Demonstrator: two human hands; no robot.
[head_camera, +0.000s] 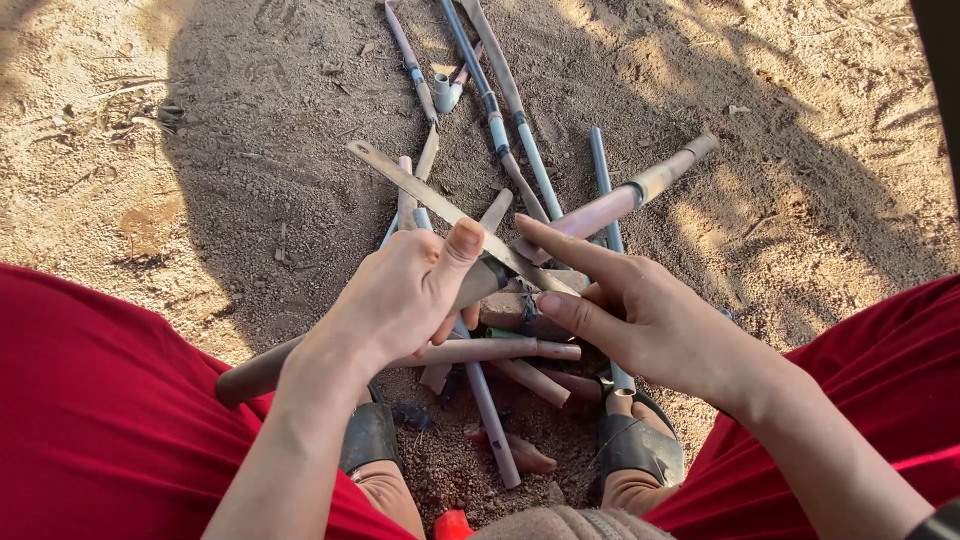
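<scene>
The left hand (400, 295) is closing around a long flat metal blade (450, 215), with the thumb pressing up against its flat side and the other fingers curling under it, so the hand is gripping it firmly. The blade is looking thin, narrow and dull grey, with some worn, lighter spots along its surface, and its far end is cut at a slant. The right hand (650, 320) is staying mostly open: its index finger is stretching out and touching the near part of the blade, the thumb is lying just under it, and I cannot tell if this hand is really holding anything. Under and behind both hands a heap of pipes (520, 370) and rods is lying on the sandy ground (200, 130), pale pink, brown and bluish ones crossing each other, and one thick tan tube (640, 190) is pointing away to the upper right. The person's red trousers (100, 400) are filling both lower corners, and two dark sandals (635, 445) are showing between the knees. The fingers are hiding the near end of the blade. Its long axis is running diagonally, from the hands up to the upper left, with the slanted tip pointing away from the person.
</scene>
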